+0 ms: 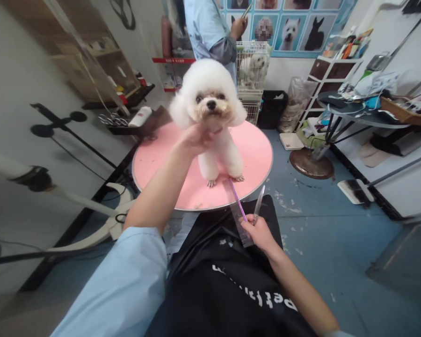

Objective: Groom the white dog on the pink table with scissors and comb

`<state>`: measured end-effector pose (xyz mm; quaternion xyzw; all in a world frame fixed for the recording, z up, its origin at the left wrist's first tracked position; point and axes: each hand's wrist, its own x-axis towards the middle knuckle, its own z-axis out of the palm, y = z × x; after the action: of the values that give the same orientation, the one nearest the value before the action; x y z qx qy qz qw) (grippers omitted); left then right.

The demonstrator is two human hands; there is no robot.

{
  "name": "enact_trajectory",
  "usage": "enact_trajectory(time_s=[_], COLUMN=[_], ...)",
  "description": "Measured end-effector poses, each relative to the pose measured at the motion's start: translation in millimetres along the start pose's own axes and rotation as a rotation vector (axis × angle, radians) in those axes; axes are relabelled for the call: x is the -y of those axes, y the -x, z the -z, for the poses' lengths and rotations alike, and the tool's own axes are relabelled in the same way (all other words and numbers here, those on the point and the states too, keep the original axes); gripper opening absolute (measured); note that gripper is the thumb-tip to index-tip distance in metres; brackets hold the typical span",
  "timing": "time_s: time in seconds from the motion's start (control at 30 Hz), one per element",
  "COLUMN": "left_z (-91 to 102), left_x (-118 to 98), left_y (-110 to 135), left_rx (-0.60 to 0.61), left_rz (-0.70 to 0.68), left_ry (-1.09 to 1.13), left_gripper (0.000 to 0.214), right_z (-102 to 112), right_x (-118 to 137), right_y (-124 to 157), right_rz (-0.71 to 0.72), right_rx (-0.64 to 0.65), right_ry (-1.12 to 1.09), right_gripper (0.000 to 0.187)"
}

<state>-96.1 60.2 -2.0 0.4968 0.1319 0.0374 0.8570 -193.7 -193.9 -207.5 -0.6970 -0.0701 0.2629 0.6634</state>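
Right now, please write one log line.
left hand: under dog chin | right hand: comb, scissors | pink table

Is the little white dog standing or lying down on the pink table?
Standing: the white dog is upright on its paws on the pink table, chin held by the left hand.

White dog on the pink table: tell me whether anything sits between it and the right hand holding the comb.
Nothing visible does. The right hand holds a comb and scissors just below the pink table edge, open space up to the dog. The left hand cups its chin.
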Motion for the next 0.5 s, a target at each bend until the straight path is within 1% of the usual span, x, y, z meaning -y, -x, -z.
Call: enact_trajectory(time_s=[0.07, 0.13, 0.2, 0.27, 0.33, 0.4, 0.5], left_z=[-4.8, -8.0, -8.5, -6.9, -4.9, -3.9, -4.8], left_x=[-5.9, -8.9, -9.1, -7.4, -4.9, -2.5, -0.5], left_y=[9.5, 15.0, 14.7, 10.0, 4.1, -0.4, -2.4], left_rx=[0.013, 0.041, 0.073, 0.081, 0.068, 0.057, 0.049], left_rz=[0.037, 0.061, 0.060, 0.055, 0.056, 0.064, 0.057], left_ry=[-0.042, -0.072, -0.103, -0.119, -0.115, -0.099, -0.079], left_gripper=[0.032, 0.030, 0.031, 0.034, 0.037, 0.039, 0.039], right_z=[-11.0, -20.5, -26.7, -29.2, -29.9, -31.7, -39.0], right_x=[13.3, 26.2, 35.2, 37.6, 33.7, 27.1, 20.1], right_y=[-20.0, -37.3, -46.8, -47.3, -42.2, -36.6, -32.7], right_rz=[-0.066, -0.130, -0.175, -0.183, -0.177, -0.180, -0.235], right_rx=[0.017, 0.074, 0.140, 0.197, 0.240, 0.230, 0.188], right_ry=[-0.194, -0.400, -0.513, -0.600, -0.735, -0.825, -0.796], right_gripper=[0.027, 0.030, 0.027, 0.024, 0.022, 0.023, 0.024])
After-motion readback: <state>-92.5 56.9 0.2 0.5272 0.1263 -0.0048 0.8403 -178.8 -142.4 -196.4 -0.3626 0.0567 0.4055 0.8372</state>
